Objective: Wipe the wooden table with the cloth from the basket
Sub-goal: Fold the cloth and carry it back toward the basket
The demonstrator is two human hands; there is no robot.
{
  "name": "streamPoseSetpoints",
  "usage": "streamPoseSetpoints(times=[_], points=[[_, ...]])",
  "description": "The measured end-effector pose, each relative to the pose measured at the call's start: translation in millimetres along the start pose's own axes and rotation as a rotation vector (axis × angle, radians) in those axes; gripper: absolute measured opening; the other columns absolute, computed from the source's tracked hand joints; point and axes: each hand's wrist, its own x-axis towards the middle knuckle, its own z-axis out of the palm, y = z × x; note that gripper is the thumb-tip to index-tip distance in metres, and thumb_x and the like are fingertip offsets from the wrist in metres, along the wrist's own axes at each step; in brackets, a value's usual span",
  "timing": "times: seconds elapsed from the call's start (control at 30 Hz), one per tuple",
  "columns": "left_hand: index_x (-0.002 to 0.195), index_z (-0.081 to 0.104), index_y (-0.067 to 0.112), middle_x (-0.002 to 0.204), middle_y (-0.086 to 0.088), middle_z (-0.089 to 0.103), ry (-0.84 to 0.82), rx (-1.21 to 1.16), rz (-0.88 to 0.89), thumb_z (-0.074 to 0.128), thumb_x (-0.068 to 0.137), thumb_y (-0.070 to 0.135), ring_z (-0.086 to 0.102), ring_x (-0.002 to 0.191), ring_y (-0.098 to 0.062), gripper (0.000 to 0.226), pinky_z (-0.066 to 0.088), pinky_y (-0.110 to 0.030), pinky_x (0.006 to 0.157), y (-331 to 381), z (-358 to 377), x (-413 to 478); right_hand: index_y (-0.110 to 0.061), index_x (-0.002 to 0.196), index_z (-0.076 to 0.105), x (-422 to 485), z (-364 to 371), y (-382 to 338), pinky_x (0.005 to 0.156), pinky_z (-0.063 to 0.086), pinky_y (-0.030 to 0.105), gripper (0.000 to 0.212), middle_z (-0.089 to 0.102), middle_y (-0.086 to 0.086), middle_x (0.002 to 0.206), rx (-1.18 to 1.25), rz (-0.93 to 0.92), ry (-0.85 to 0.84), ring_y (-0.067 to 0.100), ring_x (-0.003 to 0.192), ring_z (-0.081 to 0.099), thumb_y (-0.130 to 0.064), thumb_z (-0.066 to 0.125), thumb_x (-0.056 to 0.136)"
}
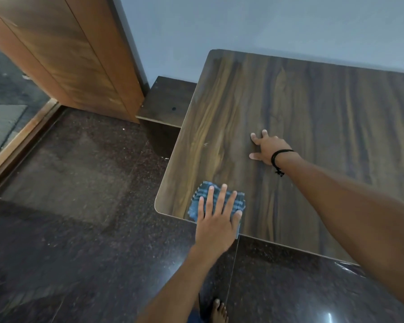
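The blue checked cloth lies on the near left corner of the wooden table, overhanging the edge. The left hand presses it flat, fingers straight and spread. The right hand rests open on the tabletop, apart

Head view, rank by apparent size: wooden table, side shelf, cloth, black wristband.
1. wooden table
2-3. side shelf and cloth: look about alike; the cloth is nearer the camera and partly under the left hand, so unranked
4. black wristband
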Motion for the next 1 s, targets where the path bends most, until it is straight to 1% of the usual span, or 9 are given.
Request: streamPoseSetpoints(times=[0.27, 0.37, 0.47, 0.57, 0.7, 0.77, 0.87, 0.93, 1.0], points=[[0.16, -0.008, 0.03, 0.165, 0.005, -0.024, -0.212, -0.075, -0.058, 0.015, 0.107, 0.05, -0.028, 0.15, -0.024, 0.061, -0.017, -0.049, 0.12, 12.6, -50.5, 161.9, -0.027, 0.162, 0.013, -6.0, 0.5, -3.9, 0.114, 0.033, 0.045, 0.072, 0.005, 0.011, 0.169, 0.07, 0.022, 0.006, 0.041, 0.146, 0.029, -0.04, 0.053, 0.103], [0.161, 0.002, 0.022, 0.167, 0.001, -0.016, -0.219, -0.286, -0.029, 0.026, 0.108, 0.042, -0.017, 0.153, -0.023, 0.061, -0.01, -0.045, 0.122, 2.5, -65.8, 149.8, -0.028, 0.151, 0.045, -16.7, 2.1, -2.1, 0.111, 0.038, 0.038, 0.055, 0.03, 0.006, 0.164, 0.321, 0.034, 0.079, 0.033, 0.139, 0.044, -0.017, 0.053, 0.098], [0.161, 0.011, 0.015, 0.168, 0.002, -0.006, -0.172, -0.477, -0.028, 0.035, 0.109, 0.027, -0.004, 0.155, -0.016, 0.059, 0.0, -0.035, 0.123, -16.3, -73.2, 124.8, -0.025, 0.14, 0.06, -29.3, 10.1, -9.3, 0.104, 0.044, 0.036, 0.043, 0.061, 0.008, 0.14, 0.488, 0.029, 0.2, 0.032, 0.126, 0.057, -0.021, 0.056, 0.097], [0.161, 0.017, 0.017, 0.168, 0.004, 0.006, -0.144, -0.496, -0.027, 0.042, 0.106, 0.017, 0.006, 0.154, -0.012, 0.06, 0.008, -0.032, 0.123, -30.2, -77.0, 115.6, -0.016, 0.15, 0.048, -33.9, 11.8, -25.1, 0.107, 0.041, 0.036, 0.058, 0.058, 0.01, 0.142, 0.526, 0.033, 0.242, 0.03, 0.131, 0.052, -0.036, 0.063, 0.097], [0.153, 0.04, 0.016, 0.157, -0.006, 0.04, 0.019, -0.528, -0.055, 0.052, 0.099, 0.01, 0.035, 0.145, -0.022, 0.055, 0.026, -0.033, 0.118, -34.7, -87.1, 122.8, -0.007, 0.154, 0.037, -28.3, 12.3, -52.5, 0.112, 0.034, 0.037, 0.071, 0.046, 0.015, 0.145, 0.489, 0.014, 0.22, 0.033, 0.135, 0.041, -0.029, 0.068, 0.094], [0.149, 0.045, 0.018, 0.154, -0.005, 0.045, 0.07, -0.506, -0.057, 0.052, 0.096, 0.006, 0.035, 0.146, -0.022, 0.055, 0.029, -0.035, 0.116, -38.8, -92.4, 131.7, -0.004, 0.14, 0.051, -21.6, 13.0, -64.1, 0.108, 0.039, 0.037, 0.053, 0.048, 0.016, 0.138, 0.504, 0.063, 0.225, 0.035, 0.129, 0.046, -0.019, 0.066, 0.092], [0.152, 0.04, 0.02, 0.159, -0.001, 0.037, 0.001, -0.398, -0.022, 0.055, 0.092, 0.002, 0.015, 0.153, -0.02, 0.064, 0.025, -0.038, 0.119, -47.2, -101.6, 148.4, -0.005, 0.11, 0.065, -17.0, 6.7, -73.2, 0.089, 0.051, 0.035, 0.02, 0.052, 0.013, 0.127, 0.574, 0.141, 0.212, 0.033, 0.106, 0.061, -0.008, 0.062, 0.09], [0.154, 0.036, 0.019, 0.161, 0.0, 0.033, -0.08, -0.322, 0.008, 0.062, 0.092, 0.005, 0.009, 0.154, -0.023, 0.069, 0.022, -0.039, 0.12, -52.3, -110.8, 160.9, -0.009, 0.103, 0.065, -19.2, -3.0, -72.3, 0.085, 0.051, 0.032, 0.015, 0.042, 0.009, 0.127, 0.606, 0.148, 0.178, 0.031, 0.1, 0.059, -0.009, 0.07, 0.089], [0.152, 0.039, 0.02, 0.156, -0.002, 0.041, -0.142, -0.321, 0.008, 0.069, 0.091, 0.011, 0.018, 0.152, -0.024, 0.068, 0.027, -0.039, 0.118, -55.3, -125.3, 171.0, -0.015, 0.095, 0.062, -24.6, -18.9, -65.2, 0.088, 0.052, 0.034, 0.018, 0.043, 0.007, 0.122, 0.653, 0.1, 0.16, 0.03, 0.105, 0.057, -0.011, 0.076, 0.085]])
